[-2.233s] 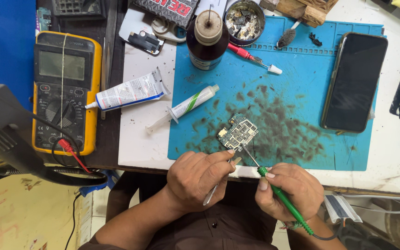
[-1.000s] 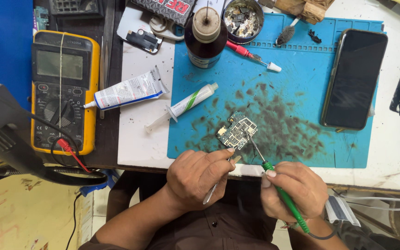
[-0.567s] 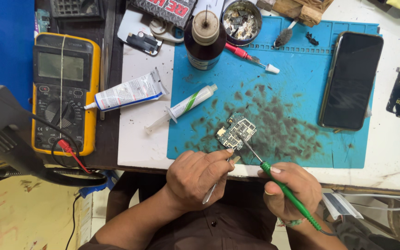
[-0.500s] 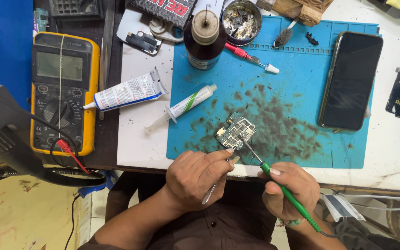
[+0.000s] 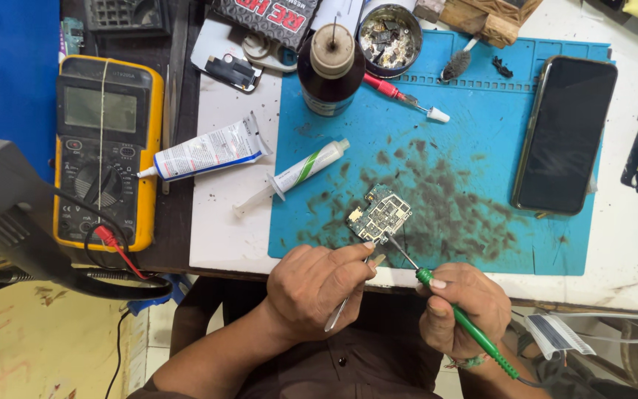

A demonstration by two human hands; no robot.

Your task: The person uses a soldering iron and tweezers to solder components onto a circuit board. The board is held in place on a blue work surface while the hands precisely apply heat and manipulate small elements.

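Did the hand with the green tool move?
Yes. The right hand with the green tool slid back toward the person, away from the circuit board on the blue mat.

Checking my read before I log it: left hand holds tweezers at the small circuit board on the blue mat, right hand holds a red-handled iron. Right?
Not quite. In the head view the iron in the right hand has a green handle, not red. The rest stands: the left hand holds tweezers at the circuit board on the blue mat.

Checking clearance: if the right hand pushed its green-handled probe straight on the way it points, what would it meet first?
Probably the small green circuit board: the right hand aims its green-handled probe up-left, tip at the board's near edge. Contact unclear.
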